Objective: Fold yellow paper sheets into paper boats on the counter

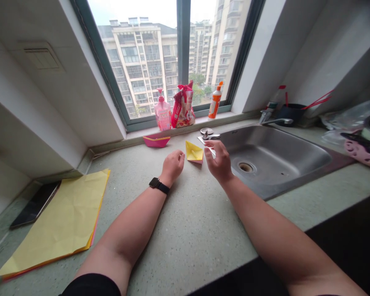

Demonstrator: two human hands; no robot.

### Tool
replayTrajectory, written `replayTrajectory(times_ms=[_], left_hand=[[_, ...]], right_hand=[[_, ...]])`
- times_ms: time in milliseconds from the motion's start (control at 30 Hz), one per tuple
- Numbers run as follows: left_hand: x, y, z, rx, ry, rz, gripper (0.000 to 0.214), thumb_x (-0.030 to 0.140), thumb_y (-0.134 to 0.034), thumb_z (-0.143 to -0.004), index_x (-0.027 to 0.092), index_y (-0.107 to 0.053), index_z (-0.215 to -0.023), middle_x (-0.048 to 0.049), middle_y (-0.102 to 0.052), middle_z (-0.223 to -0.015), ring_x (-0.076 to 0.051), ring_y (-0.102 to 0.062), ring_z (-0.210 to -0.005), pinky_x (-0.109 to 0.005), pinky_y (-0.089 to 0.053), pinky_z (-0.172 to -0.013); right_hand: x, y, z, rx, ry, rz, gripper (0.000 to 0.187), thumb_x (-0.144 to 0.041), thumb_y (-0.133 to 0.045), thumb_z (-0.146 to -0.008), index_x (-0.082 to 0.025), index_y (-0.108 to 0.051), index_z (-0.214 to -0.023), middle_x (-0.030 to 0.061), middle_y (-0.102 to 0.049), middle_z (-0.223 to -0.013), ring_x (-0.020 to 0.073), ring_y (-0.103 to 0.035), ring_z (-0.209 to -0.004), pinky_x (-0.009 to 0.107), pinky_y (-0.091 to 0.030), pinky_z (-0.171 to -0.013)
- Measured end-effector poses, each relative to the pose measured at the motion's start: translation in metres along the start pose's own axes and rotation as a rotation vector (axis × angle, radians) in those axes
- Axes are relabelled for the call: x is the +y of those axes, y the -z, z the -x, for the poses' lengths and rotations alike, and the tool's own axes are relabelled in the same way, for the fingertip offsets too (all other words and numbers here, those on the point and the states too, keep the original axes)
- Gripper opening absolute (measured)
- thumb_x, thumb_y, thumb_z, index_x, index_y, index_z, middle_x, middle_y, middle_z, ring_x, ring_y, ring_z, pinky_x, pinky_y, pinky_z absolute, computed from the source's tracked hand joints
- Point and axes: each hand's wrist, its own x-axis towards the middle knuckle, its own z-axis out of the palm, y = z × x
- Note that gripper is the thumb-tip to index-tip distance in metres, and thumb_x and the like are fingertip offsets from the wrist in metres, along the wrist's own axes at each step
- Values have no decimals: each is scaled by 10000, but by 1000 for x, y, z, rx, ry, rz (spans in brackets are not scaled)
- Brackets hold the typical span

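Note:
A folded paper boat (194,153), yellow inside with some pink along its lower edge, sits on the counter between my two hands. Just left of it is my left hand (172,165), its fingers curled in and a small gap between it and the paper. My right hand (218,161) is on the other side, thumb and fingers apart, holding nothing and close to the boat's right edge. A second paper boat (156,142), pink with an orange-yellow rim, stands farther back to the left, near the window ledge. A dark watch (155,182) is on my left wrist.
Yellow paper sheets (61,218) lie at the left beside a dark phone (35,204). A steel sink (283,154) with a faucet (277,121) is at the right. A pump bottle (163,113), a red bag (183,107) and an orange bottle (215,102) line the sill.

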Motion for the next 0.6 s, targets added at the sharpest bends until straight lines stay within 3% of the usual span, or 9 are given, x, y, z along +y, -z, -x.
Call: replayTrajectory(times_ms=[67,133,167,233,333,467,600], left_hand=[[5,6,3,73,37,29,352,330,-562,-1097,230,-574,-760,-3,-613,-722,-194,-582,-730,-301,-427,-736],[9,15,3,151,75,64,472,396,-514,-1118,233,-457,-679,22,-501,-639,-171,-491,-655,-295,-361,-670],[12,20,2,191,92,83,503,417,-487,-1125,235,-408,-663,31,-450,-617,-161,-451,-632,-293,-336,-648],[16,34,-3,266,122,121,519,440,-435,-1131,242,-334,-662,41,-369,-609,-148,-392,-606,-288,-307,-617],[19,62,-6,337,147,157,488,445,-330,-1144,260,-271,-696,46,-312,-618,-146,-336,-582,-283,-312,-588],[15,115,18,317,162,119,484,488,-350,-1118,265,-239,-703,50,-270,-612,-143,-292,-560,-285,-299,-557],[8,191,64,217,189,-39,559,543,-557,-1021,248,-277,-637,45,-289,-603,-139,-311,-584,-294,-278,-578]], right_hand=[[-14,-7,7,-119,-81,-145,291,-512,-584,-1080,-274,-729,-1168,100,-761,-1084,305,-701,-1029,475,-572,-975],[-26,-19,16,-384,-238,-362,276,-526,-654,-1038,-269,-755,-1037,90,-769,-1043,287,-687,-1014,436,-550,-950],[-31,-27,20,-471,-270,-412,296,-537,-687,-1005,-260,-753,-926,73,-754,-927,268,-680,-925,411,-547,-890],[-37,-42,27,-590,-323,-482,373,-565,-698,-967,-247,-714,-773,18,-648,-676,209,-606,-680,359,-504,-716],[-38,-57,31,-723,-436,-595,465,-639,-628,-942,-245,-635,-696,-20,-542,-566,161,-496,-534,314,-406,-570],[-36,-57,29,-849,-554,-738,457,-659,-642,-885,-251,-575,-690,-36,-500,-549,145,-459,-521,297,-344,-539],[-45,-51,31,-1001,-625,-818,420,-587,-703,-874,-237,-578,-679,-32,-524,-556,131,-444,-524,291,-303,-540]])
